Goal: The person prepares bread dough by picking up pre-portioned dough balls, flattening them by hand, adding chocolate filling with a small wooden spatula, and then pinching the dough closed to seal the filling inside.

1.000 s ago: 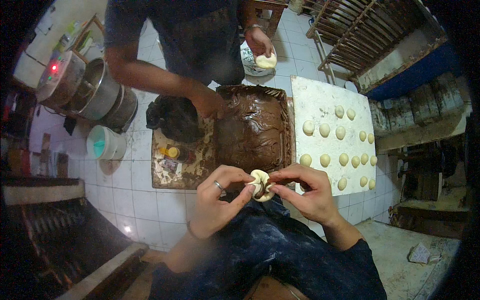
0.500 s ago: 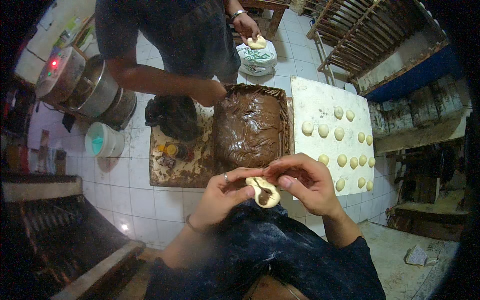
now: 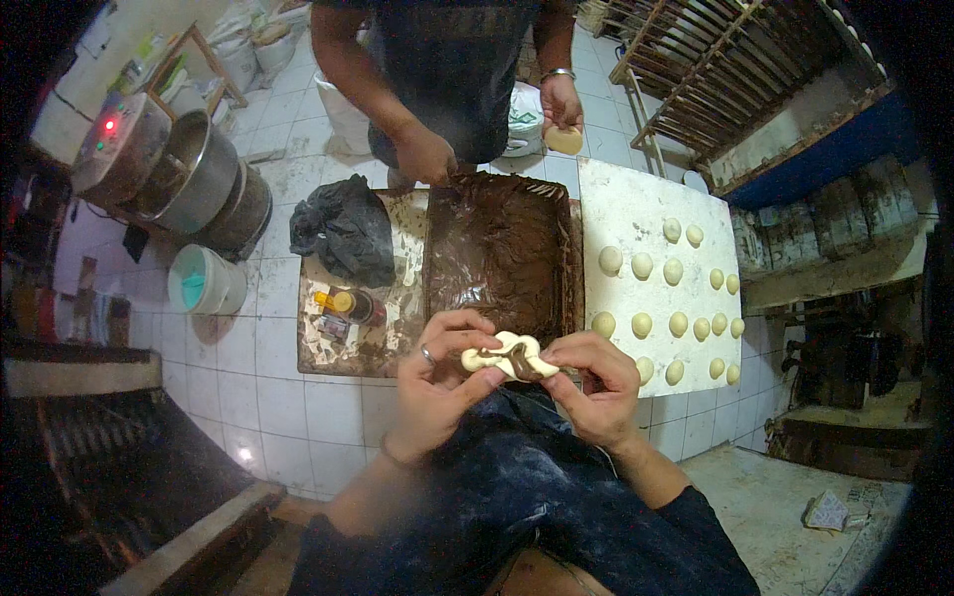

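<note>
Just in front of my body, over the near edge of a tray (image 3: 572, 238) of chocolate paste (image 3: 497, 238), I hold a piece of pale dough (image 3: 523, 344) with brown filling showing along its open middle. My left hand (image 3: 437, 372) pinches its left end between thumb and fingers; a ring is on one finger. My right hand (image 3: 600, 385) pinches its right end the same way. Across the tray, a co-worker's hand (image 3: 427, 154) is at the far left corner of the paste. The co-worker's other hand (image 3: 561, 102) holds a flat dough disc (image 3: 563, 140).
On the right, a white board (image 3: 636, 204) bears several dough balls (image 3: 673, 271). Left of the tray lie a black plastic bag (image 3: 343, 228) and a small jar (image 3: 360, 304). Farther left stand a mixer (image 3: 189, 179) and a white bucket (image 3: 214, 283). A slatted rack (image 3: 686, 70) is at back right.
My right hand has come down to grip the dough, which is now longer and spread between both hands. The co-worker has shifted right and straightened, drawing one hand back toward the tray's far edge.
</note>
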The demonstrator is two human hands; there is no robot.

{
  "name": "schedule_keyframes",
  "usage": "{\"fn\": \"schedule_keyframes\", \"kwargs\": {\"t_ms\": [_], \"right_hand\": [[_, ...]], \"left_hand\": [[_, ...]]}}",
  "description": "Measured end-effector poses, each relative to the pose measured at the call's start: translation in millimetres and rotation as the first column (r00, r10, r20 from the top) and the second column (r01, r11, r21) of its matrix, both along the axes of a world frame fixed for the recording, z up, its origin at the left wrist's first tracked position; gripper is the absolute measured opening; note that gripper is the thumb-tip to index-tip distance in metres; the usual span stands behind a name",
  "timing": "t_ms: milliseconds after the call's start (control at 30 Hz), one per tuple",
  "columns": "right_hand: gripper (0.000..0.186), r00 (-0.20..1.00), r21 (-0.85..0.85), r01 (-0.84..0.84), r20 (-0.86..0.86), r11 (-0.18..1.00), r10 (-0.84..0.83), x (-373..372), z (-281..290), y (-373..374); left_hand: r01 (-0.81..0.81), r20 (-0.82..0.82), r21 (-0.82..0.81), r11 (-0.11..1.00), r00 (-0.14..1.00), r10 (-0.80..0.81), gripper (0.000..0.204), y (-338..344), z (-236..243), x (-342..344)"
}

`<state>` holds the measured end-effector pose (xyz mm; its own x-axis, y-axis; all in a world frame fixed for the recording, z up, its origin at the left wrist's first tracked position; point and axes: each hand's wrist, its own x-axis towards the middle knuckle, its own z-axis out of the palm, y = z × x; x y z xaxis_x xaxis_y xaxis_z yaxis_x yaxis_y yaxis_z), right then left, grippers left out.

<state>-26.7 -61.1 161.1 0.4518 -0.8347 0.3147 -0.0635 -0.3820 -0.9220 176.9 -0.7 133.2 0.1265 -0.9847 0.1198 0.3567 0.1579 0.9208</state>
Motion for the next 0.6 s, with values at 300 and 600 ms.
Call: {"fn": "schedule_keyframes", "kwargs": {"t_ms": [300,600], "right_hand": [[0.019,0.962,-0.102,-0.178,-0.229,0.979,0.151,-23,30,-20],[0.025,0.963,-0.2,-0.164,-0.243,0.966,0.113,-9,36,-21]], "left_hand": [[0.22,0.613,-0.144,0.965,0.785,-0.088,0.024,-7,31,30],[0.151,0.505,-0.086,0.985,0.859,-0.087,0.042,-4,42,17]]}}
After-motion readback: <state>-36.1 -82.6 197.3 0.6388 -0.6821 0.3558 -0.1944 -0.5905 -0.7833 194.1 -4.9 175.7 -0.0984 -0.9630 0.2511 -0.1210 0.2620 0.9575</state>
